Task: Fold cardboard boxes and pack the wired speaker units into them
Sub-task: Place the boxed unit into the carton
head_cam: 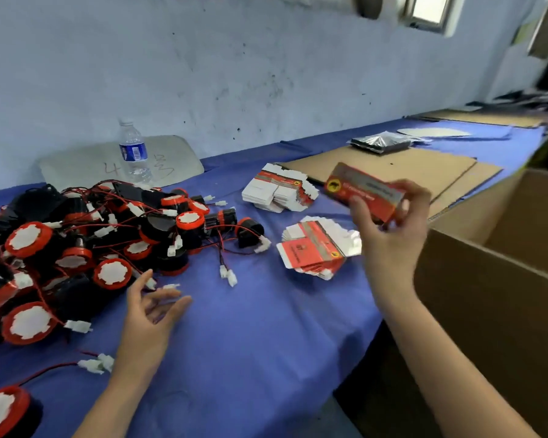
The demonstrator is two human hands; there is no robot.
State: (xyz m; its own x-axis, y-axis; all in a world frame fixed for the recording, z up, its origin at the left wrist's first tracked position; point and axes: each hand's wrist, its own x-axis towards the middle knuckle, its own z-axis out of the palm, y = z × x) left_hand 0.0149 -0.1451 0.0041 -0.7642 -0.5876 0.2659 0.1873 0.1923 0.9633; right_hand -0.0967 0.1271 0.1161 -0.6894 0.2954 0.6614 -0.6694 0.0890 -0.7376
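Observation:
My right hand (393, 229) grips a folded red and grey cardboard box (363, 189), lifted above the table's right side. My left hand (152, 305) hovers low over the blue cloth with relaxed, spread fingers and holds nothing, just beside a heap of wired speaker units (76, 241). The units are black with red rims, white centres and red-black wires ending in white plugs. Two stacks of flat unfolded boxes lie on the cloth: one (320, 251) under the lifted box, another (279, 192) farther back.
A large open brown carton (494, 279) stands at the right, off the table edge. Flat cardboard sheets (393, 169) and a black bag (380, 142) lie at the back right. A water bottle (134, 153) stands by the wall. One loose speaker (4, 409) sits bottom left.

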